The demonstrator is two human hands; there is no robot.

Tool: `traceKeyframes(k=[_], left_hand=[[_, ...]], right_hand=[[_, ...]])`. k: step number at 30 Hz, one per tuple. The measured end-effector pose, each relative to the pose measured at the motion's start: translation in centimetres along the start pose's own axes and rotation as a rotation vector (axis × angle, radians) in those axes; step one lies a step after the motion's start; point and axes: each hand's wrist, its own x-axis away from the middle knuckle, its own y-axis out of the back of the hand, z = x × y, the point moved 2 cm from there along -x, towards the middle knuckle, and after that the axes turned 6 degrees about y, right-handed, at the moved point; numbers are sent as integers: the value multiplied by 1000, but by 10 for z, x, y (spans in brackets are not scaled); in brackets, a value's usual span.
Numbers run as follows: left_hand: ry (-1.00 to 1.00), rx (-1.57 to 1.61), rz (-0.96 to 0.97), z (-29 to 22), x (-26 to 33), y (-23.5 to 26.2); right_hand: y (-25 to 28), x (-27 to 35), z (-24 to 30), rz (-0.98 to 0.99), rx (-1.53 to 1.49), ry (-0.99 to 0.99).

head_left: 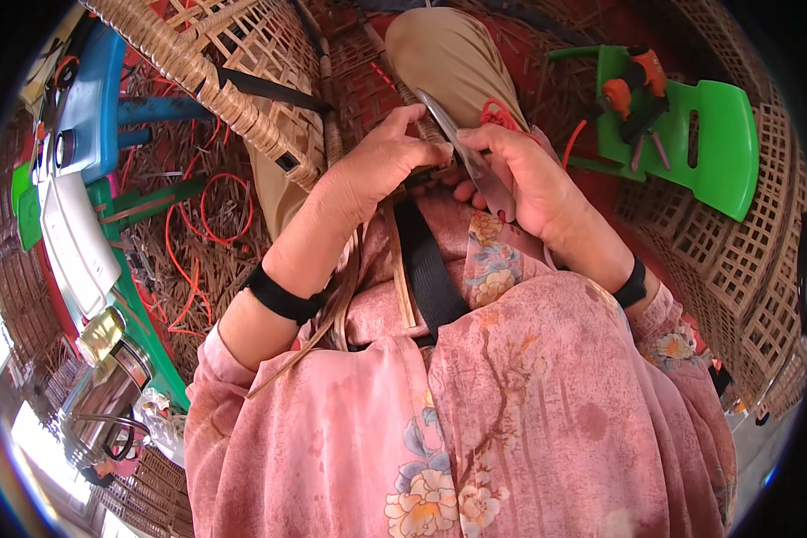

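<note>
the left hand (377, 161) is curled narrow, its fingers pinching the ends of thin cane strips (394, 260) that run down from the hands over the lap of the pink flowered garment (511, 394). the right hand (520, 175) is closed around a metal blade (462, 148), the blade slanting up and to the left from the palm so that its tip lies just beside the left fingertips. both hands meet over the lap, in front of the bent knee in tan cloth (453, 58). a black strap (426, 269) hangs down between the forearms, touching the cane strips. each wrist wears a black band.

against the left forearm leans a woven cane basket frame (233, 81), its thick plaited rim passing just beside the left hand. on the floor (215, 242) lie cane scraps and loops of orange cord (215, 211). to the right a green plastic stool (708, 134) lies on its side with an orange and black tool (637, 85) resting on it, and woven lattice panels (735, 260) are stacked near it. at the far left stand a blue plastic stool (94, 99), a white box (76, 238) and a metal kettle (99, 421).
</note>
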Motion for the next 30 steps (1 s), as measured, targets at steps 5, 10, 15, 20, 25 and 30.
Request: traceKeyframes(k=[5,10,15,20,25,30], left_hand=[[-20,-42,-79,4,-5,0],[-69,-30,-73,11,-11,0],[32,35,-109,10,-9,4],[-237,-446,-98,14,1,10],[-179,-314,-109,12,1,3],[-152,-299,-177,18,-9,6]], right_hand=[[8,-6,-6,66,-20,1],[1,-2,-8,117,356,256],[-1,-4,-8,93,287,233],[5,-5,-6,81,200,162],[5,0,-3,56,225,127],[1,1,-4,37,348,191]])
